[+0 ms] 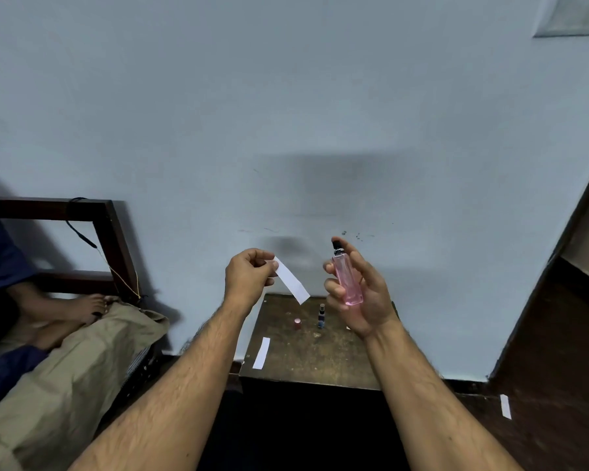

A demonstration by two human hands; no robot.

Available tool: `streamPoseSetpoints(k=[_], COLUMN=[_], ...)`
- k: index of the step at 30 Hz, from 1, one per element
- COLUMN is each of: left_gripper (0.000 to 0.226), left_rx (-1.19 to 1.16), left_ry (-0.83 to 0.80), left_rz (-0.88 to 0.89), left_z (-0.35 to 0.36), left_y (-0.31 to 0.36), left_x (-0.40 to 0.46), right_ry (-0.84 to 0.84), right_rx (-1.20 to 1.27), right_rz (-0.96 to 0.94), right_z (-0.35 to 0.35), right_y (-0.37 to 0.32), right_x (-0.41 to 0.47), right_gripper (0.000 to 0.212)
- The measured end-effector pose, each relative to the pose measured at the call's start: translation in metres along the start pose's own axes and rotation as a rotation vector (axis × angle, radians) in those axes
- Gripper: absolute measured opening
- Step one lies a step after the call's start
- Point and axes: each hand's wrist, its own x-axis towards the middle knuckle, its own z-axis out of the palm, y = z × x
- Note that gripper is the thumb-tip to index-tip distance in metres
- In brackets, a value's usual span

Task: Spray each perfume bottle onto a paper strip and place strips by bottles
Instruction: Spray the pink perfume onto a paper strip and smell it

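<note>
Pinching a white paper strip (291,279) at its top end, your left hand (247,279) keeps its fingers curled tight. Your right hand (361,294) wraps the pink perfume bottle (347,278) above the small table (320,355), index fingertip on its black nozzle; your palm hides the bottle's right side.

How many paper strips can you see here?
3. One paper strip is pinched in the left hand, one strip lies at the small table's left edge, and one strip lies on the floor at right. Others may be hidden.
</note>
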Motion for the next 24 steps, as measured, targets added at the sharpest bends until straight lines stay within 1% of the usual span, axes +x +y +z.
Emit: streamPoseSetpoints(k=[2, 4, 8, 14, 18, 21, 24], left_gripper=[0.012, 0.013, 0.012, 0.012, 0.012, 0.012, 0.011], left_rx=[0.006, 0.012, 0.014, 0.026, 0.036, 0.042, 0.045], left_ry=[0.002, 0.002, -0.006, -0.012, -0.005, -0.002, 0.001], left_rz=[0.011, 0.014, 0.023, 0.038, 0.041, 0.040, 0.031], left_z=[0.001, 0.003, 0.010, 0.019, 0.018, 0.015, 0.013], left_y=[0.003, 0.006, 0.010, 0.010, 0.006, 0.003, 0.000], left_x=[0.000, 0.002, 0.005, 0.008, 0.011, 0.013, 0.015], right_ry=[0.000, 0.041, 0.130, 0.114, 0.101, 0.089, 0.074], right_rx=[-0.042, -0.106, -0.165, -0.217, -0.216, -0.182, -0.147], right_rz=[-0.012, -0.027, -0.062, -0.049, -0.035, -0.012, 0.000], right_z=[0.004, 0.008, 0.007, 0.001, 0.000, 0.000, 0.000], right_y=[-0.003, -0.006, -0.012, -0.011, -0.007, -0.004, -0.001], right_x=[-0.001, -0.001, 0.001, 0.008, 0.011, 0.012, 0.013], right_gripper=[0.073, 0.076, 0.055, 0.049, 0.037, 0.036, 0.041])
